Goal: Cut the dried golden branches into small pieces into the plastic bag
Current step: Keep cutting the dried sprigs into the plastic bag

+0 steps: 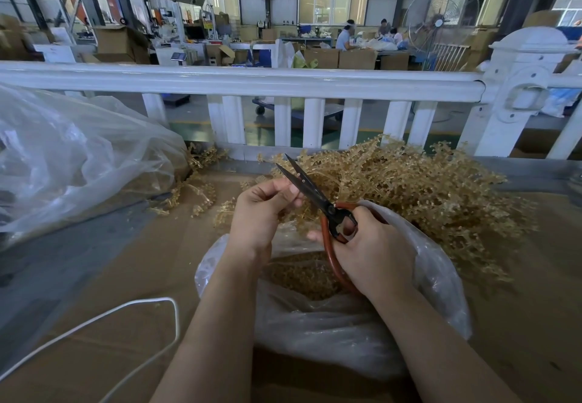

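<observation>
A big heap of dried golden branches (419, 188) lies on the cardboard-covered table at the centre right. Below it stands an open clear plastic bag (330, 324) with several small golden pieces (302, 273) inside. Over the bag's mouth, my left hand (261, 213) pinches a thin golden sprig (299, 213) with its fingertips. My right hand (371, 251) grips the red-brown handles of black scissors (315, 194). The blades are open and point up and to the left, just past my left fingertips.
A large crumpled clear plastic bag (72, 157) fills the left side, with loose golden sprigs (195, 188) beside it. A white cord (126, 314) loops across the near left. A white railing (239, 82) borders the table's far edge; people work at distant tables.
</observation>
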Demonstrator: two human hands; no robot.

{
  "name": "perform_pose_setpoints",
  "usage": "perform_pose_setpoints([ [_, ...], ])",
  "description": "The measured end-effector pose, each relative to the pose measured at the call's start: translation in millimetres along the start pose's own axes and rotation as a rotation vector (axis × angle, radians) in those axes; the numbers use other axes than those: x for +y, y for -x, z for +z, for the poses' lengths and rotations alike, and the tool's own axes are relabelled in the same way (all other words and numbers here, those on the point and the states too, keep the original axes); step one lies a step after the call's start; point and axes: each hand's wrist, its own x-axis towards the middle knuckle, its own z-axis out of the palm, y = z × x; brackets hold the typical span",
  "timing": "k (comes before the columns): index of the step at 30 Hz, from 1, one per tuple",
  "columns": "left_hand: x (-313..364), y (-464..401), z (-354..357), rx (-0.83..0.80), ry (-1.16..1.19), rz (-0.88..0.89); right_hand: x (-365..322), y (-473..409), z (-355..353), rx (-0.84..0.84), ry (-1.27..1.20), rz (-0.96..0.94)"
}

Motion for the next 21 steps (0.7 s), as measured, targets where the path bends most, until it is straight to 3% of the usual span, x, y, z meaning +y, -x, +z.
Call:
perform_pose_setpoints([
  [21, -6.8, -2.3, -6.5, -0.04, -0.132, 0.116, 1.8, 0.0, 2.2, 0.02, -0.016, -0.025],
])
